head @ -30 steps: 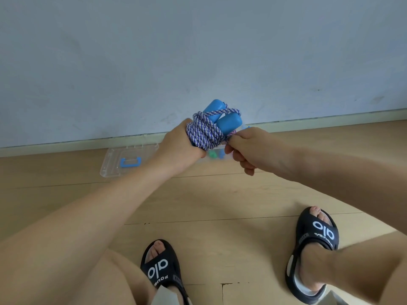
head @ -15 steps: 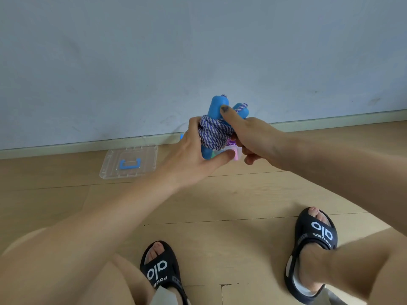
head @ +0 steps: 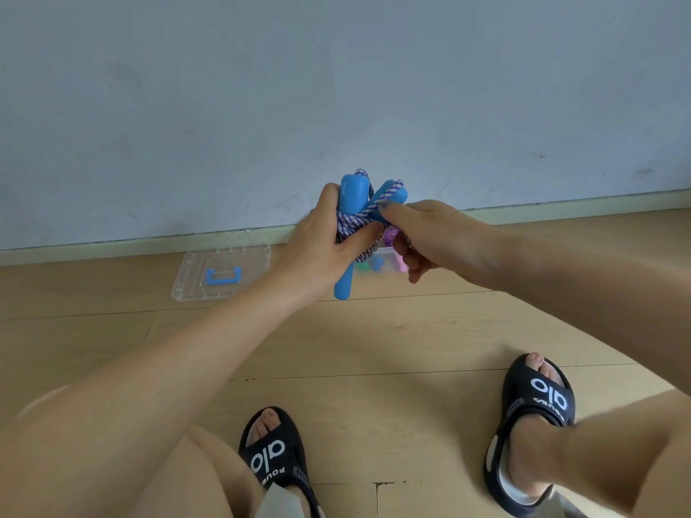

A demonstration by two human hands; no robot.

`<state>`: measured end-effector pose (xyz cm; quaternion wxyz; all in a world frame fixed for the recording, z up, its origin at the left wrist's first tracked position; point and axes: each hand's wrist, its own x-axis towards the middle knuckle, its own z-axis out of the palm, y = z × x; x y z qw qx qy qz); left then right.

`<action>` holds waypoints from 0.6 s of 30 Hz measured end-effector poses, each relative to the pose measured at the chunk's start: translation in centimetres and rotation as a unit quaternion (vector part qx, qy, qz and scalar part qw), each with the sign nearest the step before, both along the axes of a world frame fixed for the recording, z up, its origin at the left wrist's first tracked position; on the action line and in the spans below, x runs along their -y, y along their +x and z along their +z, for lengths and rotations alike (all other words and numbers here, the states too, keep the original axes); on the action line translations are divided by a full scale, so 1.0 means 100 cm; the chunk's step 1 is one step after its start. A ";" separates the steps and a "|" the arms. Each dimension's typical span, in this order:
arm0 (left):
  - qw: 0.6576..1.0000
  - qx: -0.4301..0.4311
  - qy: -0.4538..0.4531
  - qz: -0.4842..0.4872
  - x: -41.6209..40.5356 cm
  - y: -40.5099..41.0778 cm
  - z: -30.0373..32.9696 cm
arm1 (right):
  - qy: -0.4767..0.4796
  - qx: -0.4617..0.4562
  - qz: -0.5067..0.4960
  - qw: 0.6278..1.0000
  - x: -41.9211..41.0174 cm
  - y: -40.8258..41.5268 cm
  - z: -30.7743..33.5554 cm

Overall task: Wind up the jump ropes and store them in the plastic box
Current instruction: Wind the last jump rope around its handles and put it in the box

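Observation:
A jump rope [head: 353,203] with two blue handles and a purple-and-white cord wound round them is held up in front of the wall. My left hand [head: 318,244] grips the bundle from the left, thumb across the cord. My right hand [head: 422,233] pinches the cord at the bundle's right side, thumb on top. One blue handle end sticks out below my left hand. The clear plastic box [head: 390,261] sits on the floor behind my hands, mostly hidden, with pink, green and blue items showing inside.
The box's clear lid [head: 222,272] with a blue clip lies flat on the wooden floor to the left, by the baseboard. My two feet in black slides [head: 534,424] rest on the floor near the bottom. A grey wall stands behind.
The bundle has turned more upright, one handle end now poking out below my left hand. My left hand closed round it again; my right thumb shifted onto the cord.

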<state>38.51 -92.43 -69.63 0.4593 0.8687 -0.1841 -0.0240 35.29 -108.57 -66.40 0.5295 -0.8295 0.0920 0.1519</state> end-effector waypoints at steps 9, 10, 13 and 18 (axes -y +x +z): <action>1.000 -0.021 -0.010 0.006 0.004 0.007 -0.001 | 0.034 0.106 -0.021 0.994 0.011 -0.007 0.006; 1.000 -0.025 -0.010 0.007 0.004 0.008 -0.001 | 0.001 0.130 -0.002 0.992 0.011 -0.008 0.006; 0.999 -0.029 -0.007 0.011 0.003 0.010 0.002 | -0.083 0.194 0.050 0.976 0.014 -0.009 0.003; 0.999 -0.034 0.001 0.007 0.000 0.008 0.006 | -0.129 0.257 0.120 0.950 0.026 -0.006 0.005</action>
